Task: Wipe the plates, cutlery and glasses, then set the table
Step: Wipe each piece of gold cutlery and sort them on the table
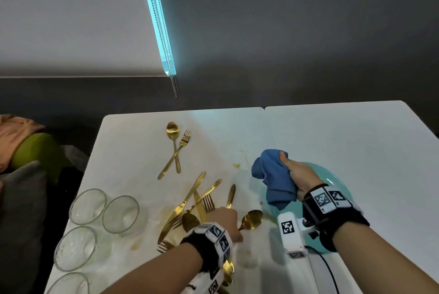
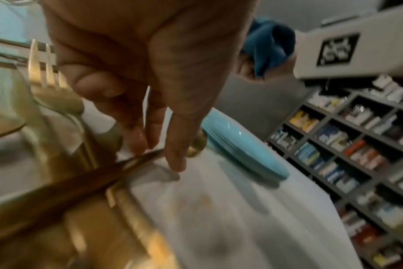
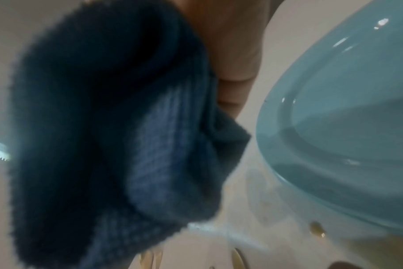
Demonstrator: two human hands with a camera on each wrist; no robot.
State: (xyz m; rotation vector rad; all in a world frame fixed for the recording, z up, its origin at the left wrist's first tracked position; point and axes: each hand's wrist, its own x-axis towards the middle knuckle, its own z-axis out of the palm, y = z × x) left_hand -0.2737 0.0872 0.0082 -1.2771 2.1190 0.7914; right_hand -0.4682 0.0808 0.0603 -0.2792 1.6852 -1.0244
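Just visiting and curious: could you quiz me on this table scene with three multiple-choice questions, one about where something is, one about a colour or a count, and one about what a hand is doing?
1. Where are the glasses?
A. at the table's left edge
B. on the plate
C. on the far right

2. What colour is the plate?
A. white
B. light blue
C. red

3. What is the right hand doing?
A. resting flat on the table
B. gripping a cloth
C. holding a glass

Answers:
1. A, the head view shows the clear glasses grouped at the left edge of the table.
2. B, its rim shows light blue under the right hand.
3. B, its fingers are curled round the bunched blue cloth, held above the plate.
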